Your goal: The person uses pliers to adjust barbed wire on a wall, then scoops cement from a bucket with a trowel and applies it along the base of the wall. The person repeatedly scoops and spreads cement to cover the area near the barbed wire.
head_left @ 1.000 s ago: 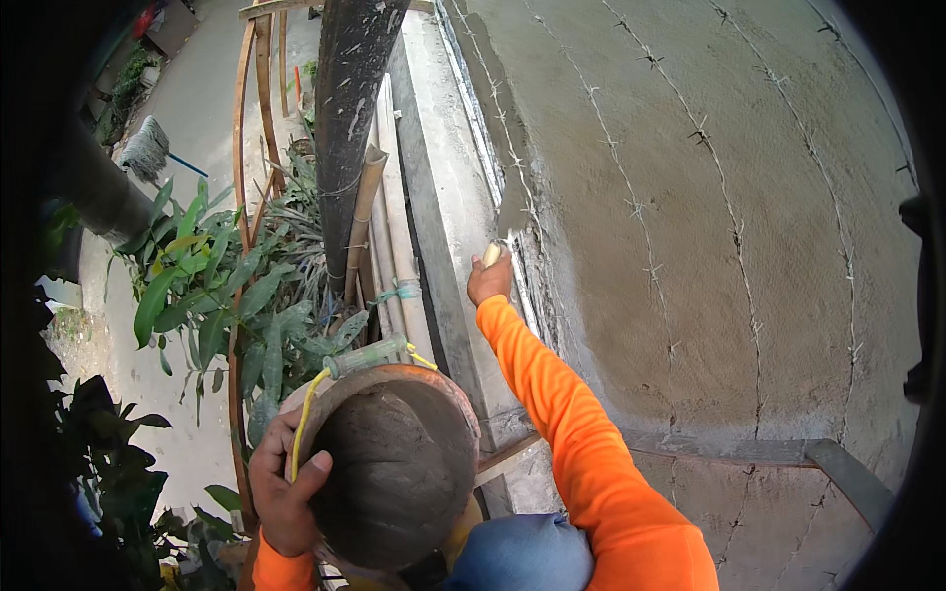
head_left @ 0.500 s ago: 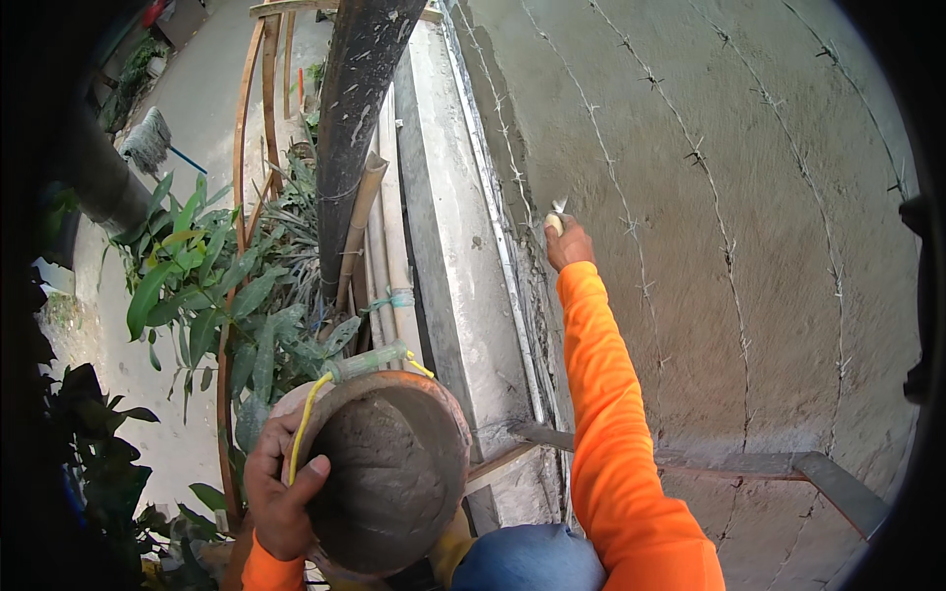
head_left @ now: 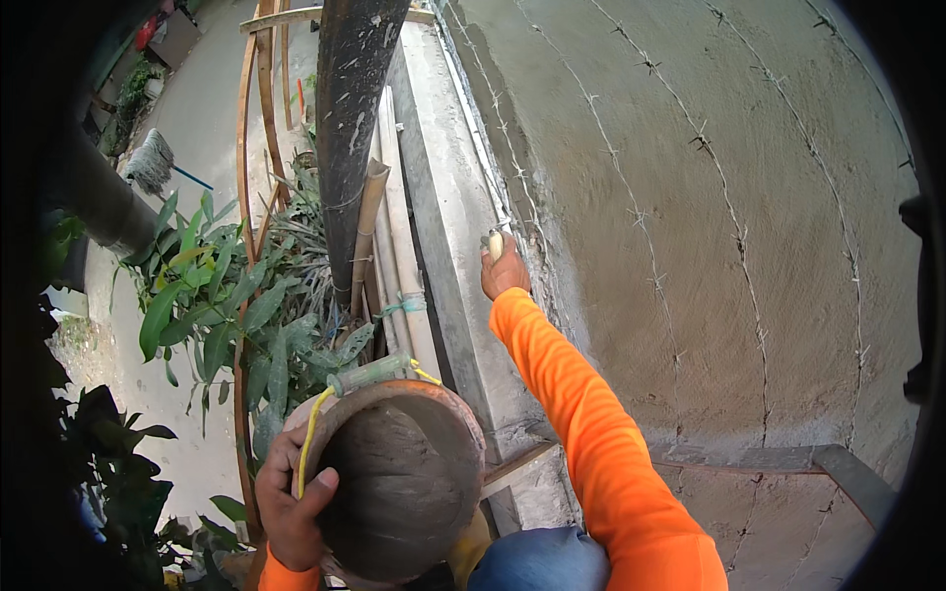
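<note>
My left hand (head_left: 296, 502) grips the near-left rim of a round bucket (head_left: 463, 419), thumb over the edge and fingers outside. Grey mortar (head_left: 394, 492) coats the bucket's inside. Its yellow cord handle, with a pale green tube grip (head_left: 372, 374), lies across the far rim. Stretched forward, my right hand (head_left: 506, 268) is closed round the pale handle of a trowel (head_left: 496, 241). The trowel's blade is mostly hidden and small, by the seam between the concrete ledge (head_left: 458, 236) and the grey plastered wall (head_left: 611, 325). Whether the blade touches there I cannot tell.
Strands of barbed wire (head_left: 705, 143) run along the wall at right. A flat metal bar (head_left: 729, 459) crosses near my right arm. At left stand a dark post (head_left: 355, 128), bamboo poles (head_left: 409, 305), leafy plants (head_left: 227, 305) and a wooden rail (head_left: 243, 177). A mop (head_left: 153, 163) lies beyond.
My right hand has moved left with the trowel, from over the plastered wall to the ledge's edge. My left hand keeps its hold on the bucket. The view has shifted slightly.
</note>
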Tool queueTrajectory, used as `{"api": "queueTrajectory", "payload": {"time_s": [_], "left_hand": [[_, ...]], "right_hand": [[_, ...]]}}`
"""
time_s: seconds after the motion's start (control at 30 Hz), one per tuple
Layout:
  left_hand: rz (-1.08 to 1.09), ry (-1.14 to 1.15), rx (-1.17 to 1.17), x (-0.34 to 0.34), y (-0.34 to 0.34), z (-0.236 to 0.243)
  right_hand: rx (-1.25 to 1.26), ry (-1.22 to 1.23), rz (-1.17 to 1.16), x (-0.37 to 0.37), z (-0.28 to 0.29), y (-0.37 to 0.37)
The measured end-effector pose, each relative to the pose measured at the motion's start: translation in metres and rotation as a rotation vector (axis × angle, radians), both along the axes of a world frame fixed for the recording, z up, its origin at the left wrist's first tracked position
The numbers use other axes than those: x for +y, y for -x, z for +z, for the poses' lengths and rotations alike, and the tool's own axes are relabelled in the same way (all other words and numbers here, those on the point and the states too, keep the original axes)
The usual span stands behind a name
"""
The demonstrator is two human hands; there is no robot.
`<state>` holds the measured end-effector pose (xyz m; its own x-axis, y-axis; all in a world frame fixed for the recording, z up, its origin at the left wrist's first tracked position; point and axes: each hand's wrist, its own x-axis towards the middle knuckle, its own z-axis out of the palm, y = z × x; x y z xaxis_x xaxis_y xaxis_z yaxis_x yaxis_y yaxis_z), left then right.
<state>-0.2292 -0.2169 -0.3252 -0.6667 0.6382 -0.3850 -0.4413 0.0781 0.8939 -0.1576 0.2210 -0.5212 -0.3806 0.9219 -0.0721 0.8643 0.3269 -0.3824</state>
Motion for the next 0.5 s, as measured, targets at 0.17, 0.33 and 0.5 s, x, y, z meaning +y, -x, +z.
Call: {"api": "queueTrajectory", "payload": {"time_s": [0.17, 0.33, 0.5], "left_hand": [[0.030, 0.056, 0.039, 0.003, 0.000, 0.007], [0.055, 0.090, 0.048, 0.007, -0.002, 0.012], [0.061, 0.076, 0.009, 0.008, 0.000, 0.010]], "right_hand": [[-0.101, 0.044, -0.232, 0.033, -0.034, 0.019], [0.014, 0.021, -0.219, 0.049, -0.042, 0.009], [0.020, 0.060, -0.198, 0.059, -0.038, 0.003]]}}
